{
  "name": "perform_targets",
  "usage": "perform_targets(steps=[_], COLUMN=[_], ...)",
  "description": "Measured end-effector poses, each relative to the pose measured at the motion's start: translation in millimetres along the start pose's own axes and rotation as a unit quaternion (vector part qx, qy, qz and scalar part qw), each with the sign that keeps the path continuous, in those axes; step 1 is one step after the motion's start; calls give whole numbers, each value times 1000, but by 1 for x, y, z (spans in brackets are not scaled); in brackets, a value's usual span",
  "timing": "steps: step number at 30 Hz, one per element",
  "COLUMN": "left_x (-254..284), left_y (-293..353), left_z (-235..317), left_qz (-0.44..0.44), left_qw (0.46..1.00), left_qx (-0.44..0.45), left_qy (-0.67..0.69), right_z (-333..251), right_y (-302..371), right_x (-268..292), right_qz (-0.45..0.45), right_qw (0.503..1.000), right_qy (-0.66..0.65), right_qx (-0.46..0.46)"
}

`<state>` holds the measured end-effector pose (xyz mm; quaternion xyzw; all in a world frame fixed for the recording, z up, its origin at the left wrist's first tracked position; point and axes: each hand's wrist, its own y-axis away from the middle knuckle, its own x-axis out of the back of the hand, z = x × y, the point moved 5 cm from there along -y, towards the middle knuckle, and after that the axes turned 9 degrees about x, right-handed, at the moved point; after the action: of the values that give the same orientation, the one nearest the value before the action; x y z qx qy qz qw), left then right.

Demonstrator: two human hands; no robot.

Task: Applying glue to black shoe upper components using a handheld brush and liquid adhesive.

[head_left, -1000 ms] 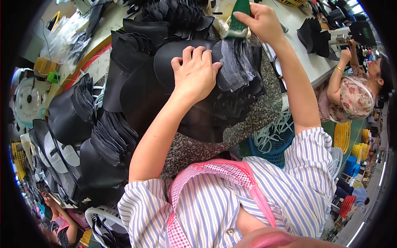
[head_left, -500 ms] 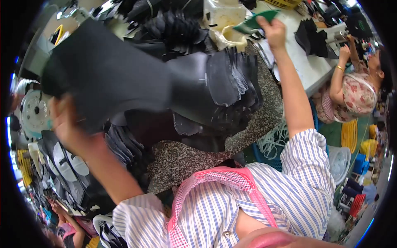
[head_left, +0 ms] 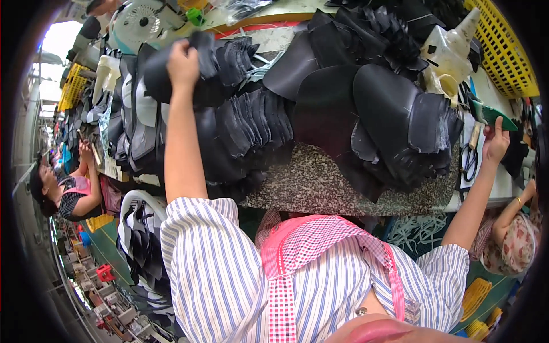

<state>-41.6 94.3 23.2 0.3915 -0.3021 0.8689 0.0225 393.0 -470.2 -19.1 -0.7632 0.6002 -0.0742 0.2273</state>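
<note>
My left hand [head_left: 184, 64] is at the upper left, fingers curled over the edge of a black leather-like piece [head_left: 155, 73] on a pile. Beside it lies a fanned stack of similar black pieces [head_left: 237, 128] with rough grey edges. My right hand [head_left: 495, 143] is at the far right, closed on a thin green spreader-like plate [head_left: 496, 118], its fingers partly hidden. Between my hands, more large curved black pieces [head_left: 384, 94] lie overlapped on a speckled stone slab [head_left: 309, 182]. A cream plastic glue container [head_left: 443, 63] stands behind them, near my right hand.
Scissors [head_left: 470, 160] lie on the white table at the right. A yellow basket [head_left: 506, 43] is at the upper right. A white fan [head_left: 137, 23] stands at the back left. Co-workers sit at the left [head_left: 77, 191] and right [head_left: 509, 240]. White strips [head_left: 420, 231] hang below the slab.
My left hand has carried a large black piece to the left pile, and the view has turned left. My right hand keeps the green plate.
</note>
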Motion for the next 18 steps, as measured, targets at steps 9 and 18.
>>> perform_targets(steps=[9, 18], left_x=[-32, -97], left_y=[141, 257], left_z=[212, 289], left_qz=[-208, -252], left_qw=[922, 882], left_qx=[-226, -379], left_qy=[237, 120], right_z=[-75, -70], right_y=[53, 44], right_x=[-60, -135], right_qz=[-5, -276], right_qw=[995, 924], right_qy=[-100, 250], right_qx=[20, 94])
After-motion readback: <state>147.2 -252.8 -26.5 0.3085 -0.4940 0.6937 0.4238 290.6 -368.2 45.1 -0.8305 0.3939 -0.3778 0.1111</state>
